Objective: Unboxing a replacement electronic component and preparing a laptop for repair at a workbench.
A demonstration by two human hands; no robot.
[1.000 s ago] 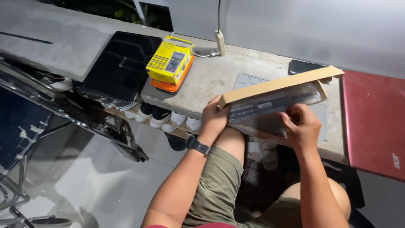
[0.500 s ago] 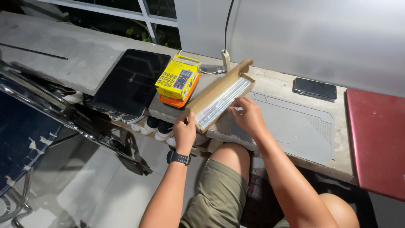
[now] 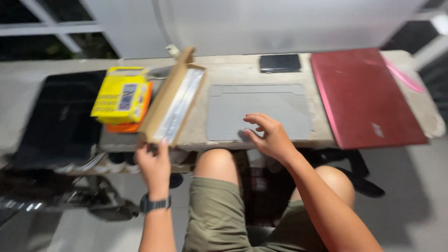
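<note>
I see a long table (image 3: 224, 65). A flat mat (image 3: 259, 109) lies in the middle. Left of it a box (image 3: 170, 100) stands on its edge. Left of the box sits a small tool pack (image 3: 122, 98). Behind the mat lies a phone (image 3: 280, 62). Right of the mat lies a closed laptop (image 3: 364, 95).
</note>
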